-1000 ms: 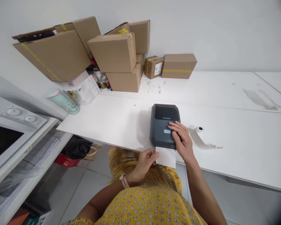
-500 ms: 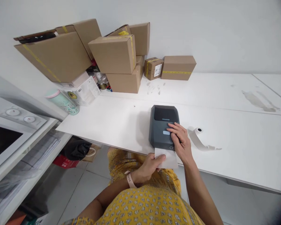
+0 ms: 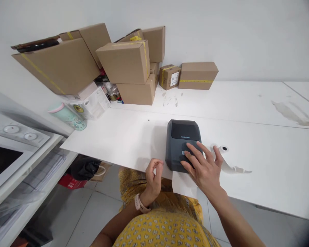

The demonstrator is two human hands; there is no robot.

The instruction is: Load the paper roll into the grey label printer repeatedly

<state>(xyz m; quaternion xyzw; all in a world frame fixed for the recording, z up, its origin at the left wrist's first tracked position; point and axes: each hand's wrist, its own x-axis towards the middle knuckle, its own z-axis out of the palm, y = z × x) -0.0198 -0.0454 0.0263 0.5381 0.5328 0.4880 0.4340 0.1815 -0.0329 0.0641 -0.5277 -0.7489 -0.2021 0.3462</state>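
A dark grey printer-like device (image 3: 175, 151) stands near the front edge of the white table. White paper (image 3: 183, 184) sticks out of its front and hangs past the table edge. My right hand (image 3: 204, 166) lies over the device's top with fingers spread, partly covering its light button, and holds nothing. Just left of the device, my left hand (image 3: 153, 176) is raised near the table edge, fingers curled in; whether anything is between them is too small to see. A small white paper roll (image 3: 223, 149) with a loose strip lies right of the device.
Stacked cardboard boxes (image 3: 123, 63) stand at the back left, with two smaller boxes (image 3: 197, 73) by the wall. A mint green bottle (image 3: 70, 118) leans at the left. A microwave (image 3: 5, 151) sits on a shelf at far left.
My left hand has let go of the paper and moved left. My right hand has shifted from the device's right side onto its top, with fingers spread wider.
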